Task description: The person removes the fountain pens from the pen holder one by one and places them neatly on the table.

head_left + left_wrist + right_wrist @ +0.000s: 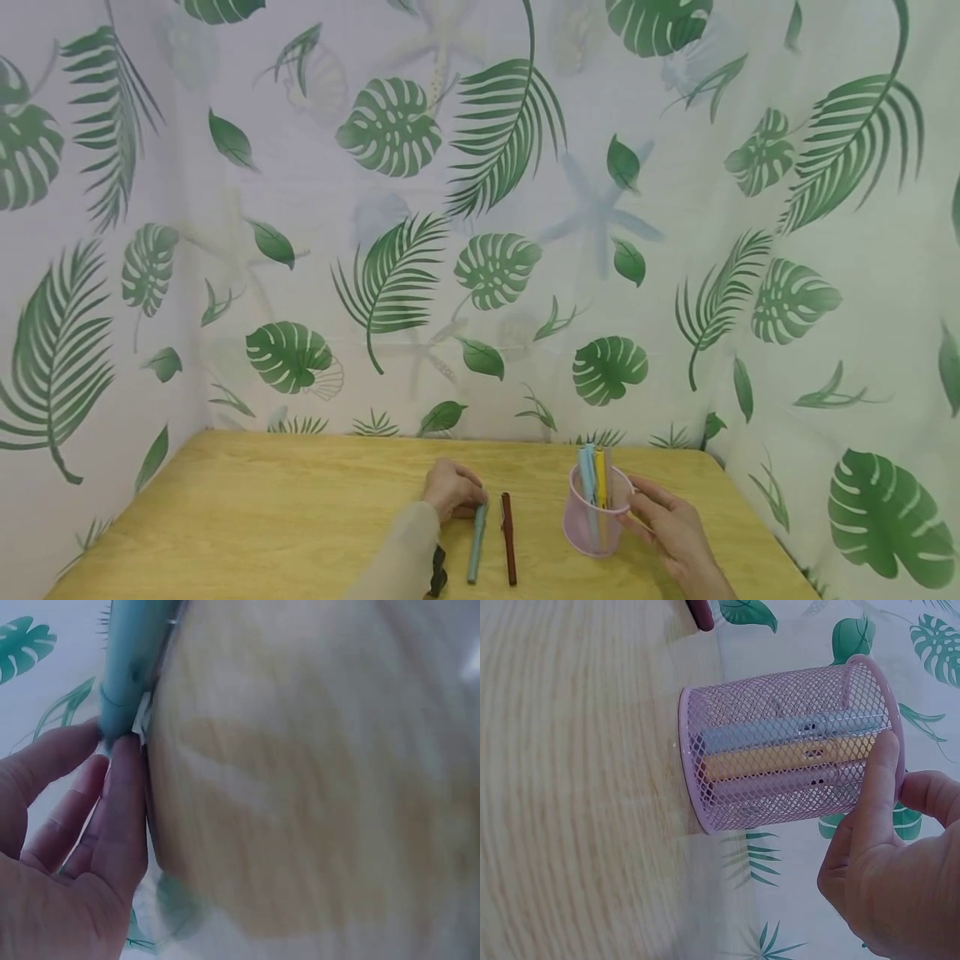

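Note:
With thumb and fingertips, my left hand (453, 490) pinches the far end of a teal pen (476, 554) on the wooden table. In the left wrist view that pen (131, 667) runs up from the fingertips. A dark red pen (509, 542) lies just to its right, roughly parallel. Farther right stands a pink mesh pen holder (576, 529). My right hand (671, 525) grips its rim, thumb and fingers on either side of the wall. Blue, yellow and purplish pens stand inside; the right wrist view shows the yellow pen (769, 760) through the mesh.
The wooden table (285, 517) reaches back to a white curtain (420, 367) printed with green leaves, which also hangs along both sides. A dark band (437, 571) shows at my left wrist, beside the pale sleeve (401, 554).

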The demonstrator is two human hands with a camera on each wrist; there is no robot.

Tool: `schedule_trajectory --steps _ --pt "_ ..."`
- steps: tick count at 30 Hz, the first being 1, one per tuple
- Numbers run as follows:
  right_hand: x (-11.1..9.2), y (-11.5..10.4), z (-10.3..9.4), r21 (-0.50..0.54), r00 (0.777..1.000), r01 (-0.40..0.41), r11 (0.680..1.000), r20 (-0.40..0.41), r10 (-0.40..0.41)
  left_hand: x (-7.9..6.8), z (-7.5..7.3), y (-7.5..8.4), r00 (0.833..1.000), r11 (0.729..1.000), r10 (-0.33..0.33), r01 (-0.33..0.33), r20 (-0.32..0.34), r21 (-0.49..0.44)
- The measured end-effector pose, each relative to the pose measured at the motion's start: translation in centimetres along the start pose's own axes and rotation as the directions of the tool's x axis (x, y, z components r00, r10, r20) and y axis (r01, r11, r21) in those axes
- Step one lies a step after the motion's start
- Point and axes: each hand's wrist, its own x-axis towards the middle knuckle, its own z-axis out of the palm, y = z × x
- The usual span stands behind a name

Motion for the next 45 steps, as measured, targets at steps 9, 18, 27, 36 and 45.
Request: schedule_trajectory --steps 9,18,27,36,45 --pt "-0.04 0.07 -0.06 0.013 1.0 0.002 1.0 0.004 -0.002 -0.38 0.15 0.12 1.0 0.999 0.008 -0.007 -0.012 0.04" --pt "-0.17 0.12 -0.07 -0.006 1.0 -0.005 1.0 0.014 0.005 -0.19 0.12 -0.05 0.999 0.998 -0.044 0.045 -0.019 0.036" --pt "-0.13 0.19 -0.01 -0.019 1.0 -0.011 1.0 0.013 0.011 -0.13 0.21 -0.17 0.997 0.997 -0.07 0.071 -0.014 0.037" --pt "-0.27 0.07 -0.02 -0.013 1.0 -0.005 1.0 0.021 0.005 -0.6 -0.12 0.07 0.999 0.998 -0.051 0.05 0.001 0.043" --pt "-0.22 -0.06 -0.06 -0.008 1.0 -0.006 1.0 0.023 0.006 -0.42 -0.39 0.08 0.998 0.998 -0.063 0.063 0.025 0.028"
